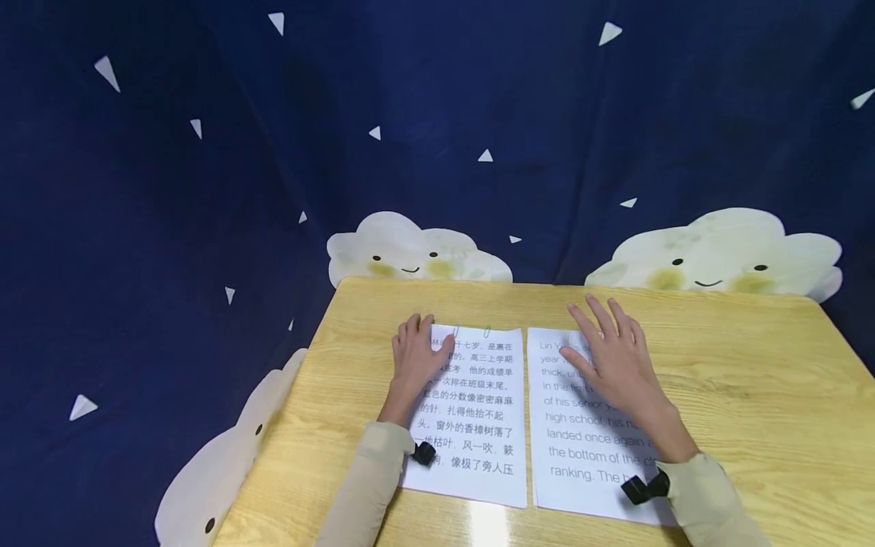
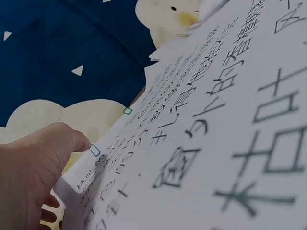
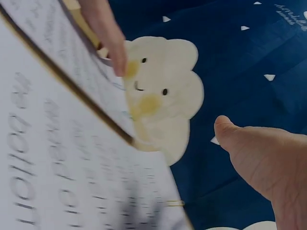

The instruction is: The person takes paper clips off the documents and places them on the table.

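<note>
Two stacks of printed paper lie side by side: a Chinese-text stack point(image 1: 478, 429) on the left and an English-text stack point(image 1: 577, 456) on the right. At the upper left corner of the Chinese pages is my left hand point(image 1: 413, 363), its thumb over the page and its other fingers by the edge, loosely bent. A blue paper clip point(image 2: 95, 150) and a green paper clip point(image 2: 128, 110) sit along that stack's top edge. My right hand point(image 1: 620, 372) hovers over the English pages with fingers spread, holding nothing. A yellowish paper clip point(image 3: 175, 203) shows on the English stack's top edge.
Both stacks rest on a light wooden table point(image 1: 752, 387). Behind it hangs a dark blue curtain point(image 1: 437, 83) with white triangles and smiling clouds. Each wrist carries a small black device, the right one point(image 1: 642, 488) low over the English page.
</note>
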The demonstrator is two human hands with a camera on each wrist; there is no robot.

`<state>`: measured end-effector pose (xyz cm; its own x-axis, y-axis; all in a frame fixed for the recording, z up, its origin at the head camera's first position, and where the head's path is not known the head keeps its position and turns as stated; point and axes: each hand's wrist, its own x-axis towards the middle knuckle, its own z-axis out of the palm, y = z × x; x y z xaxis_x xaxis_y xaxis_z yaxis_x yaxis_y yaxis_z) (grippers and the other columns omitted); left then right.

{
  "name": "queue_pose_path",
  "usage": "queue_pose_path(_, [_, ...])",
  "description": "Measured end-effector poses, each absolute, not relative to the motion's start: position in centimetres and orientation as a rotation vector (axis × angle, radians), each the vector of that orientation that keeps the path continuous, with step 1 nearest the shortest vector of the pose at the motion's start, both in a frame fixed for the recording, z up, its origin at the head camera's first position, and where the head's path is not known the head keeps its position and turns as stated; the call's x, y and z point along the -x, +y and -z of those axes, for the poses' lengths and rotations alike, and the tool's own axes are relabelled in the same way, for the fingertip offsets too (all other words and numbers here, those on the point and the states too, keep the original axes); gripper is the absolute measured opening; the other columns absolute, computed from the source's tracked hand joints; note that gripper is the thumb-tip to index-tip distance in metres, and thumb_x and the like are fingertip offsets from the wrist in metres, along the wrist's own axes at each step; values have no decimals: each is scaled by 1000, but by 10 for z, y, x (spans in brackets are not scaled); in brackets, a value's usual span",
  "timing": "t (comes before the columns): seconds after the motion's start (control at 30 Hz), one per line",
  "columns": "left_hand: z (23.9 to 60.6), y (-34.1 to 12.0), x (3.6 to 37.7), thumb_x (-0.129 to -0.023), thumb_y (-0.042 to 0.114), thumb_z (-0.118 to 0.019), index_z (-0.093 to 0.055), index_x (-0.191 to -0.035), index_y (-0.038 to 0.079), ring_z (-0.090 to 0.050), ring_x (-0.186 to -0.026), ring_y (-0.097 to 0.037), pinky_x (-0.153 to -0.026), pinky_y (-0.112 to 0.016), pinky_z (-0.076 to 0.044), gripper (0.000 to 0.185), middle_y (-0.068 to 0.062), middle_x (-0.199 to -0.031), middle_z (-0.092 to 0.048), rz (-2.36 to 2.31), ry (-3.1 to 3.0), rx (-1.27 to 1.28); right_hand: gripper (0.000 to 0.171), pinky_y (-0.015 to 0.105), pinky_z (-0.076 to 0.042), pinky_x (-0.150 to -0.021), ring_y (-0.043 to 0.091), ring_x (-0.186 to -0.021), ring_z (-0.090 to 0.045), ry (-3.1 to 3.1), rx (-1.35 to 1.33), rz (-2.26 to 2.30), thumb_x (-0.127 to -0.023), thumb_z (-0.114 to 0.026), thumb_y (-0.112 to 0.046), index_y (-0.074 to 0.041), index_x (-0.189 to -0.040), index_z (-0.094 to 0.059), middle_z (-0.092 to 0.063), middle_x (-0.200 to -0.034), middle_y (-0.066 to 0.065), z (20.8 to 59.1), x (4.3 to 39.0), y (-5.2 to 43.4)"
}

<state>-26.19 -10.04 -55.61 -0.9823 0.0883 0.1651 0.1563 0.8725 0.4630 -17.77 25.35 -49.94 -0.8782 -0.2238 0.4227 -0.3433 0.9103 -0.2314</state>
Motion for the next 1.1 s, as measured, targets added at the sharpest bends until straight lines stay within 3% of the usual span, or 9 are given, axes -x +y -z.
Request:
queue_pose_path(0.2, [557, -100, 261, -97, 52, -61, -60, -142, 6, -39, -139, -39, -113, -54, -32, 64, -24, -150, -45, 782, -2858, 156, 78, 69, -20, -115, 48, -155, -17, -2694, -456, -471, -100, -65, -48, -20, -164, -32, -27, -169, 17, 521, 180, 243])
queue_pose_path(0.5, [557, -106, 265, -97, 38, -73, -69, -121, 4, -46, -116, -31, -101, -48, -39, 41, -15, -125, -52, 947, -2809, 96, 74, 69, -23, -114, 48, -152, -24, -2696, -443, -576, -102, -64, -45, -17, -164, -34, -31, -166, 19, 544, 184, 238])
queue_pose_path(0.63, [555, -112, 266, -96, 35, -77, -64, -128, 3, -52, -115, -33, -99, -48, -43, 46, -15, -125, -58, 1078, -2810, 81, 70, 68, -26, -114, 48, -148, -33, -2680, -445, -637, -103, -64, -42, -15, -162, -37, -36, -163, 20, 551, 184, 236])
queue_pose_path(0.8, [551, -120, 268, -94, 29, -80, -57, -139, 2, -57, -130, -38, -109, -51, -45, 58, -18, -137, -64, 1271, -2793, 81, 68, 64, -34, -113, 43, -145, -42, -2674, -448, -655, -104, -63, -41, -13, -161, -40, -43, -160, 20, 556, 183, 233])
queue_pose_path(0.97, [548, -124, 271, -96, 23, -78, -71, -119, 1, -67, -113, -35, -100, -48, -51, 33, -17, -119, -73, 1301, -2802, 143, 66, 61, -36, -113, 41, -144, -45, -2661, -429, -695, -104, -63, -41, -12, -159, -42, -48, -157, 18, 556, 183, 229])
queue_pose_path(1.1, [547, -125, 271, -99, 19, -74, -74, -109, 3, -67, -102, -31, -95, -48, -53, 19, -15, -109, -74, 1319, -2808, 198, 63, 60, -40, -110, 42, -139, -51, -2654, -411, -761, -105, -62, -40, -10, -157, -45, -54, -151, 19, 555, 184, 225])
